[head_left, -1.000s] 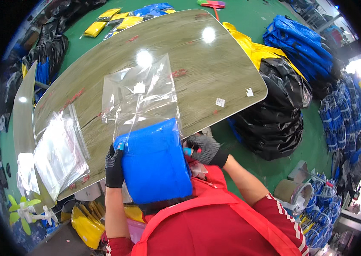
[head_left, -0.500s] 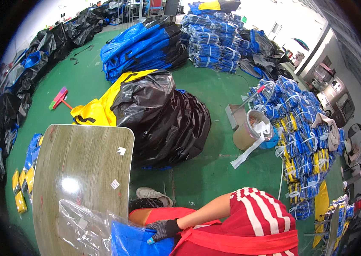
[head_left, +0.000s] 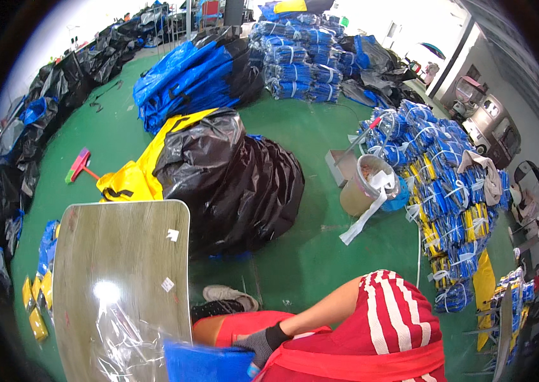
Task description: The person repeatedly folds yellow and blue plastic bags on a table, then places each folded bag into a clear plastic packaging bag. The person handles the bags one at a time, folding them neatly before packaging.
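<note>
My right hand (head_left: 258, 344), in a dark grey knitted glove, comes in from the lower right under a red sleeve with white stripes. Its fingers grip the right edge of a folded blue plastic sheet (head_left: 202, 364) at the bottom of the view, which is slightly smeared by motion. Against the sheet's left side lies a crinkled clear plastic bag (head_left: 126, 337), spread over a wood-grain tabletop (head_left: 123, 254). Whether the sheet sits partly inside the bag, I cannot tell. My left hand is out of view.
A large black and yellow sheet heap (head_left: 237, 178) stands beyond the table. Right of it are a bucket (head_left: 359, 191) with white strips and tied blue and yellow bundles (head_left: 454, 204). A broom (head_left: 78, 165) lies on the green floor, near yellow packets (head_left: 37, 312).
My right hand has shifted slightly right and its fingers have turned downward on the blue sheet. The sheet's upper edge now looks straighter and blurred. The whole view has shifted a little.
</note>
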Action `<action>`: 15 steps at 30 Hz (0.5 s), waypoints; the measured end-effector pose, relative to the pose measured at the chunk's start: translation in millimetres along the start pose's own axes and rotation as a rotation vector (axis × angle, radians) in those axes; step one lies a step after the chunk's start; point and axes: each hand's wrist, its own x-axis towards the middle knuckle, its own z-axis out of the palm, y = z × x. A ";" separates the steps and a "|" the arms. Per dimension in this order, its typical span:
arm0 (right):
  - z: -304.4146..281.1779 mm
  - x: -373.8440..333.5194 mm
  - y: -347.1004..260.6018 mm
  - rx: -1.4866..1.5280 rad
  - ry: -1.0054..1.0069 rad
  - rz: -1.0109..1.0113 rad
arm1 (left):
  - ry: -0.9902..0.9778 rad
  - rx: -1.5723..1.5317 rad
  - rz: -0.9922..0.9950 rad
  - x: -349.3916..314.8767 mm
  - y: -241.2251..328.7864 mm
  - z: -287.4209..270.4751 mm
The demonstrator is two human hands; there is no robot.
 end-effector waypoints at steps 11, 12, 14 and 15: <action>-24.0 28.7 -35.0 0.013 -0.394 0.135 | -0.130 -0.446 -0.684 -120.9 -24.4 -50.1; -22.2 30.6 -36.7 0.126 -0.187 0.064 | -0.183 -0.326 -0.627 -130.8 -27.2 -47.8; -21.2 34.0 -39.7 0.369 0.046 -0.182 | -0.271 -0.044 -0.416 -138.9 -29.6 -44.7; -19.4 35.0 -40.7 0.277 -0.074 -0.042 | -0.258 -0.007 -0.272 -139.2 -29.1 -44.9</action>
